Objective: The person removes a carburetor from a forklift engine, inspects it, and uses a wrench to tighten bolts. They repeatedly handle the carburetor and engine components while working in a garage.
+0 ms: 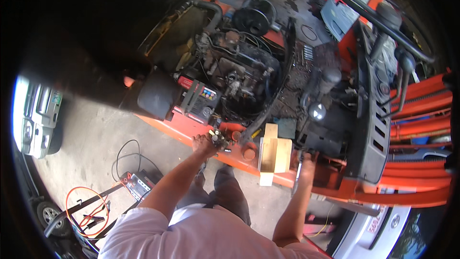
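Observation:
My left hand (204, 145) is at the orange edge of the machine, closed against a small metal part with yellowish bits (218, 139). The part's kind is too small to make out. My right hand (307, 159), somewhat blurred, is closed on a long silvery tool (298, 171) that points down toward the floor; its exact kind is unclear. Between my hands an open cardboard box (275, 156) rests on the orange ledge with its flaps out. A greasy engine (239, 74) lies exposed beyond, beside a battery (199, 100) with a red and black case.
A steering wheel (383, 24) and a dark slotted panel (371, 115) rise at the right. A round-knobbed lever (316, 111) stands near the box. On the floor at left are a charger-like box (139, 187) and orange cables (72, 201). Vehicles are parked on both sides.

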Tool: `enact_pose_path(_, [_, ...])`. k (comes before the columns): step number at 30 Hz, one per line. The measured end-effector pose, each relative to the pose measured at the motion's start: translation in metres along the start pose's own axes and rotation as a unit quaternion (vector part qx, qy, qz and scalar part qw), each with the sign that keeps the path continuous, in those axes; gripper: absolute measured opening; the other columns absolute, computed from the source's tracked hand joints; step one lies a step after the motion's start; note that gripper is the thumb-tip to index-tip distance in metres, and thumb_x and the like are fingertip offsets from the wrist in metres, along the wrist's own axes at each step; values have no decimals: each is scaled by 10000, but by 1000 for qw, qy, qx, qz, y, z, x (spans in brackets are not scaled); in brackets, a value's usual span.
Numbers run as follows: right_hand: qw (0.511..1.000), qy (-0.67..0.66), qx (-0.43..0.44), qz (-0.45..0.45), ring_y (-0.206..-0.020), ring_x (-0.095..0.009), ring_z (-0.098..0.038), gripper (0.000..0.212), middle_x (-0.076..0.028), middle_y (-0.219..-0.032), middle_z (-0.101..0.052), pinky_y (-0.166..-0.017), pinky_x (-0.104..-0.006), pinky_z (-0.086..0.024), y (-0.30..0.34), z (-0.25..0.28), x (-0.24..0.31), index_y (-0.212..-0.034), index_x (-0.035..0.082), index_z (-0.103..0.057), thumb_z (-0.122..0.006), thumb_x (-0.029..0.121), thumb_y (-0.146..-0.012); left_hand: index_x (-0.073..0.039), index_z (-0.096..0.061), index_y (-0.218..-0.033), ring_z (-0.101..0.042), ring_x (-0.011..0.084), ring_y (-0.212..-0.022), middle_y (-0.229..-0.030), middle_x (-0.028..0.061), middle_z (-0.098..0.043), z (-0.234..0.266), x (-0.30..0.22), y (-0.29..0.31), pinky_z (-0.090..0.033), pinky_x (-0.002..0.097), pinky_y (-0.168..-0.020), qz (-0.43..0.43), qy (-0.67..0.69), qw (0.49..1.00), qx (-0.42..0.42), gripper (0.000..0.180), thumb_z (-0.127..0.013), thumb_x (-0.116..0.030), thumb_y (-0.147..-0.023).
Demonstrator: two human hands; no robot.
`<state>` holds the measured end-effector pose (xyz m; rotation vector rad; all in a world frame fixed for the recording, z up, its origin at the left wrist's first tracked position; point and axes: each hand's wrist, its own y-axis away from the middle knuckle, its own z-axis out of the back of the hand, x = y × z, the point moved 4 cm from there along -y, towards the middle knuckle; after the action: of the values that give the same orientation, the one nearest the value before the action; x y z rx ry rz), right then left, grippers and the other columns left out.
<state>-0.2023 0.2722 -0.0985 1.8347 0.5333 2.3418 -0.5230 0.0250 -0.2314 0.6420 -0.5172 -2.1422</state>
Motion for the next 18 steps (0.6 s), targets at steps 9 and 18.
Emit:
enact_pose_path(9, [981, 56, 89, -163, -534, -117, -512, 272, -28, -668, -559, -475, -276, -383, 129, -51, -117, -922, 83, -589, -509, 337, -975, -40, -445, -1438, -498, 325, -1349, -1433, 180, -546, -12, 3, -18, -331, 493, -1125, -11, -29, 995, 94, 1033, -618, -791, -750])
enact_pose_path(18, [924, -266, 102, -253, -483, -105, -461, 221, -38, -683, -549, -418, -256, -348, 143, -137, -195, -1028, 126, -577, -486, 325, -1000, -20, -531, -1400, -508, 332, -1345, -1449, 186, -534, -11, -3, -25, -394, 436, -1087, 4, -75, 991, 108, 1122, -570, -889, -692])
